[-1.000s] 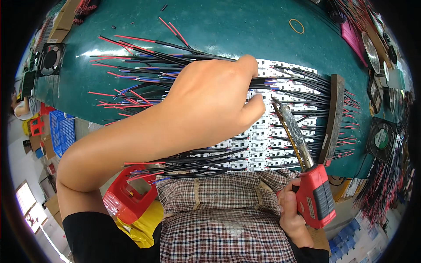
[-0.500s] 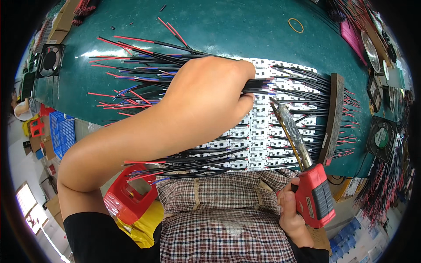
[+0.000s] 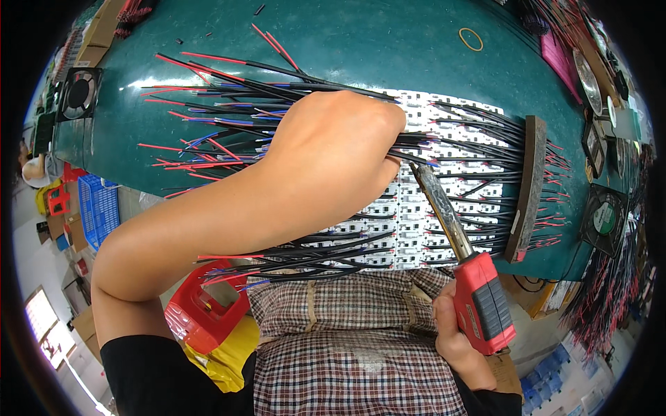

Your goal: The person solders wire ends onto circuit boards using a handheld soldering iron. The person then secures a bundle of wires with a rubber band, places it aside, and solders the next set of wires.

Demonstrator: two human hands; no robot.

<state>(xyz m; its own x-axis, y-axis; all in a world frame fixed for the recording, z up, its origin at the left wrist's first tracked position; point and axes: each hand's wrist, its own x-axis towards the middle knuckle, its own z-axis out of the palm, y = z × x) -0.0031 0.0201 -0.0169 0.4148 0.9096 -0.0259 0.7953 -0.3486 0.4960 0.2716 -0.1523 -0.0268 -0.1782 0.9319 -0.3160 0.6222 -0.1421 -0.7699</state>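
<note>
My left hand (image 3: 340, 142) is closed around a bundle of black-sheathed wires (image 3: 418, 140) above a panel of small white circuit boards (image 3: 411, 225). Their short ends stick out to the right of my fingers, one lower than the others. Loose red and blue ends spread out behind that hand to the left. A red and black soldering gun (image 3: 485, 305) is gripped in my right hand (image 3: 460, 350) at the near right. Its dark tip reaches up to the lower wire end beside my left fingers; whether they touch I cannot tell. My left hand covers part of the panel.
A dark bar (image 3: 527, 187) lies across the wires on the panel's right side. Small fans stand at the left (image 3: 81, 95) and right (image 3: 602, 220) of the green table (image 3: 388, 41). A rubber band (image 3: 471, 39) lies at the back. A red plastic container (image 3: 201, 312) is by my lap.
The soldering gun has shifted left, bringing its tip closer to my left fingers. One wire end now sits apart from and below the bundle. My left hand has barely moved.
</note>
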